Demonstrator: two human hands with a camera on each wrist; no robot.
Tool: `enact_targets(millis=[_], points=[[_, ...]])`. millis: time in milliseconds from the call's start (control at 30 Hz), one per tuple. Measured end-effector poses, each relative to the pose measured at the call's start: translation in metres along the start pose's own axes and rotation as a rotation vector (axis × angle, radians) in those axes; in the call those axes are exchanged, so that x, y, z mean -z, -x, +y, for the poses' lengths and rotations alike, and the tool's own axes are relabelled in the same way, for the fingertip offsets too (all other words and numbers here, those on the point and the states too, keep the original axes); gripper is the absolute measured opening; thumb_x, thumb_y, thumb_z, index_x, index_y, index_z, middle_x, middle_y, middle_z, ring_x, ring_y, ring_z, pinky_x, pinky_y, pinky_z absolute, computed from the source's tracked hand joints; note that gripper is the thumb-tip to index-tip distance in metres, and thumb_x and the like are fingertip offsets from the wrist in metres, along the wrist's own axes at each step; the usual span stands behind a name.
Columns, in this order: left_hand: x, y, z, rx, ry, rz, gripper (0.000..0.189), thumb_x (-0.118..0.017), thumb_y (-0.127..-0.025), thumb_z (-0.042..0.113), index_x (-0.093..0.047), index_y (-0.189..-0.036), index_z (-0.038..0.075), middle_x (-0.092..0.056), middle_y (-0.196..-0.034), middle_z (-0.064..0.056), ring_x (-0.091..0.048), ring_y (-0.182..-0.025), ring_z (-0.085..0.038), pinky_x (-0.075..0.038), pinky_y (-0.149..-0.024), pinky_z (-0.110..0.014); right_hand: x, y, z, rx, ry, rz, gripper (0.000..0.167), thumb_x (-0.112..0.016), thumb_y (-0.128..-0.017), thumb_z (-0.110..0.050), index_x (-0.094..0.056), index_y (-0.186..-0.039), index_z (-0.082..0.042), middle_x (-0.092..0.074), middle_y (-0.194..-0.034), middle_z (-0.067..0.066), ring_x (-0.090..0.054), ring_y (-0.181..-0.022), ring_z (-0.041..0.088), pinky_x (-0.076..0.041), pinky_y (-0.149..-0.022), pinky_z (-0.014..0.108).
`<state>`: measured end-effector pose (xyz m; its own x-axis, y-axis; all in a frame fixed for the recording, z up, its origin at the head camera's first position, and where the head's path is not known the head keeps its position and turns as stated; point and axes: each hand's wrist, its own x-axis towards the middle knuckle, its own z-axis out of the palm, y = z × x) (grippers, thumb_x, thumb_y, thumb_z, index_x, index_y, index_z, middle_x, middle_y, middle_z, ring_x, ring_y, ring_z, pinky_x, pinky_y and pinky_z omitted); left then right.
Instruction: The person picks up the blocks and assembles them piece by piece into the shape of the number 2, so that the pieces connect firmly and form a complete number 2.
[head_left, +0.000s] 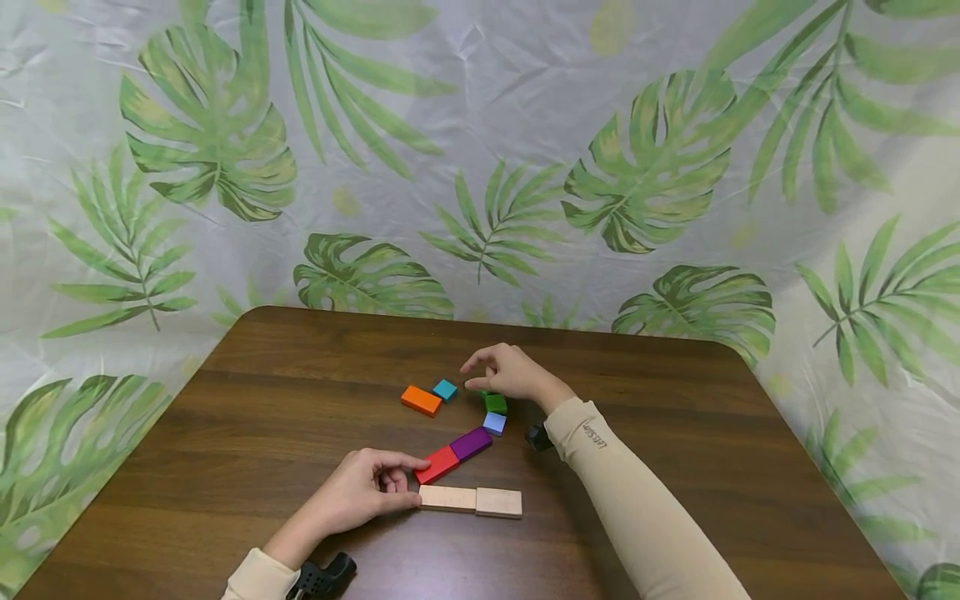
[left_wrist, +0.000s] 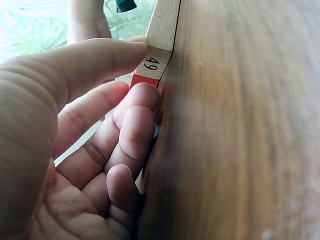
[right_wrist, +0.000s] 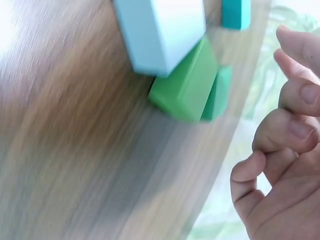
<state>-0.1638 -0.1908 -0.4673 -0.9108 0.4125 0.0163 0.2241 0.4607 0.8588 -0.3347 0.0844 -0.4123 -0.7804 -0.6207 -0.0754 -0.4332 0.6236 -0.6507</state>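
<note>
My left hand [head_left: 358, 493] touches two blocks at once: its index finger lies at the red block [head_left: 437, 465], and its thumb meets the left end of a plain wooden block [head_left: 447, 498]. The left wrist view shows printed digits on that wooden block's end [left_wrist: 151, 63], with the other fingers curled loosely below. Above the green block [head_left: 495, 404] hovers my right hand [head_left: 512, 372], fingers loosely bent and holding nothing. A second, darker green block [right_wrist: 218, 95] stands against the green one in the right wrist view. A light blue block [head_left: 494, 423] adjoins the green.
A purple block [head_left: 472, 444] continues the red one towards the light blue. Another plain wooden block [head_left: 498, 503] extends the front row. Orange [head_left: 421, 401] and turquoise blocks [head_left: 445, 390] lie farther back on the brown table [head_left: 675, 467]. A leaf-patterned curtain [head_left: 510, 125] hangs behind.
</note>
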Motion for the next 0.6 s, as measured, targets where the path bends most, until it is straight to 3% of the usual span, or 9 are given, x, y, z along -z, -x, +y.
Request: enact_targets(millis=[200, 600], points=[[0.002, 0.001, 0.000, -0.024, 0.021, -0.001, 0.039, -0.090, -0.087, 0.022, -0.081, -0.124, 0.011, -0.067, -0.077, 0.006, -0.055, -0.065, -0.001, -0.044, -0.059, -0.018, -0.015, -0.004, -0.016, 0.002, 0.000, -0.013, 0.027, -0.080, -0.098, -0.024, -0.079, -0.122, -0.012, -0.041, -0.057, -0.006, -0.035, -0.051, 0.009, -0.034, -0.055, 0.022], [0.001, 0.001, -0.001, -0.030, 0.025, -0.005, 0.038, -0.090, -0.088, 0.022, -0.081, -0.123, 0.010, -0.066, -0.076, 0.008, -0.055, -0.065, 0.001, -0.044, -0.059, -0.018, -0.039, -0.011, -0.031, 0.004, 0.007, -0.015, 0.033, -0.086, -0.094, -0.027, -0.079, -0.123, -0.013, -0.046, -0.061, -0.005, -0.038, -0.055, 0.008, -0.034, -0.058, 0.021]])
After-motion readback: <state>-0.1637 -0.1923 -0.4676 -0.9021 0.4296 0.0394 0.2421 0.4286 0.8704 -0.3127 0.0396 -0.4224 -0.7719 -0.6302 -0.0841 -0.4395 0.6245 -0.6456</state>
